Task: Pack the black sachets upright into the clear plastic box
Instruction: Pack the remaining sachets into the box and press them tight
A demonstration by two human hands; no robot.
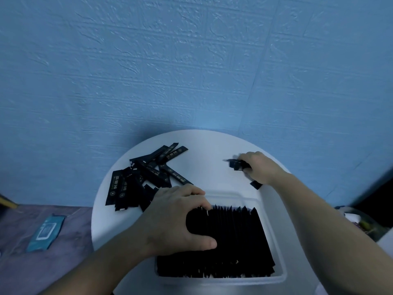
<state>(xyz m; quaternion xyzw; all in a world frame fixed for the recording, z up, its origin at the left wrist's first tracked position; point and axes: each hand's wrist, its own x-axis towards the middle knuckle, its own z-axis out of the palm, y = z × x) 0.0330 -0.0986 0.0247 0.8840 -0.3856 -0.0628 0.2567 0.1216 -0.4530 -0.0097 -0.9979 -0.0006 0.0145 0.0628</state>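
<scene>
Head view: your left grip (176,220) clasps the packed sachets (234,241) standing upright in the clear plastic box (282,271). Just beyond that grip, loose sachets (138,182) lie on the white bench (208,158). Your right grip (260,169), beyond the box's far corner, is clenched round a few blurred sachets (236,163).

gold print on loose sachets (136,182), too blurred to read

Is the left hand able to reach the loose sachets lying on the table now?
Probably yes: the loose sachets lie right beside the left hand, nothing between; it must first release the packed sachets it grips.
</scene>
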